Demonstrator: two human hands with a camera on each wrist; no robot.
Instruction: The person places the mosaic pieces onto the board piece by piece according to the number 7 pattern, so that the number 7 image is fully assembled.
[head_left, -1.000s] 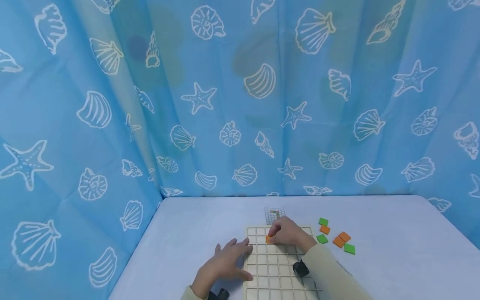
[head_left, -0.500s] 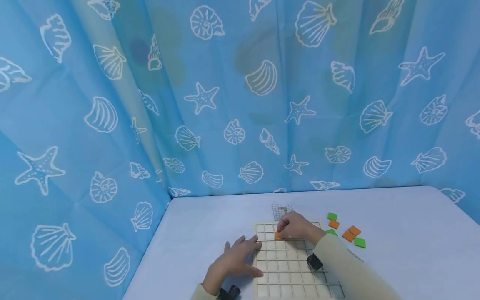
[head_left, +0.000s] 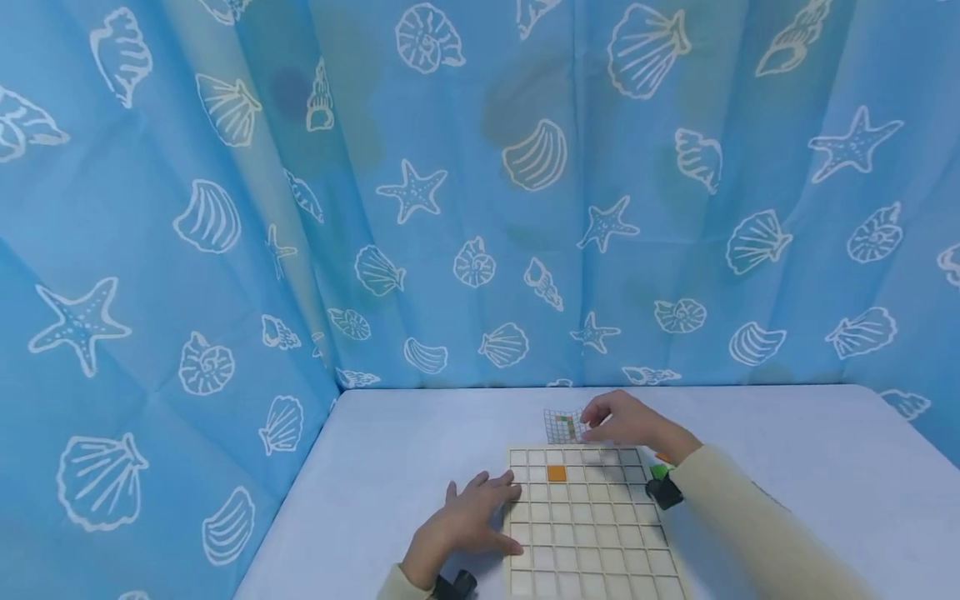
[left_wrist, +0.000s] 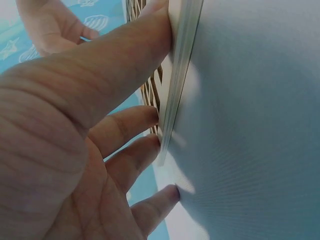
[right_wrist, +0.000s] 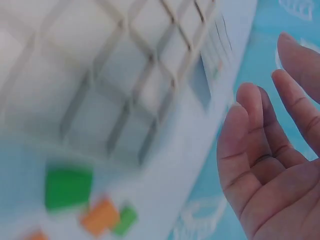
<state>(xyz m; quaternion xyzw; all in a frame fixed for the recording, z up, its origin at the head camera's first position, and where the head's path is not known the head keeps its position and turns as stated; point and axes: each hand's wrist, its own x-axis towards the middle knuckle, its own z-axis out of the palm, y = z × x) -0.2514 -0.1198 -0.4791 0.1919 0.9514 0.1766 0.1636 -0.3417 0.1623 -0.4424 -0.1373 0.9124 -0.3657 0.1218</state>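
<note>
A pale wooden grid board (head_left: pixel 573 533) lies on the white table, with one orange square tile (head_left: pixel 557 473) in a cell near its top left. The left hand (head_left: pixel 468 517) rests spread along the board's left edge; in the left wrist view its fingers (left_wrist: pixel 130 125) touch that edge. Above the board's top right part is the right hand (head_left: pixel 630 423), empty, its fingers loosely bent in the right wrist view. It partly covers a small printed grid card (head_left: pixel 561 427) behind the board.
Right of the board, a green tile (head_left: pixel 659 472) and part of an orange tile (head_left: pixel 663 457) show beside the right wrist; the sleeve hides the area beyond. A blue shell-patterned curtain (head_left: pixel 450 208) hangs behind and left of the table.
The right hand has let go of the orange tile, which lies in its cell, and has moved right and back. The left hand stays at the board's edge. The head view has shifted slightly.
</note>
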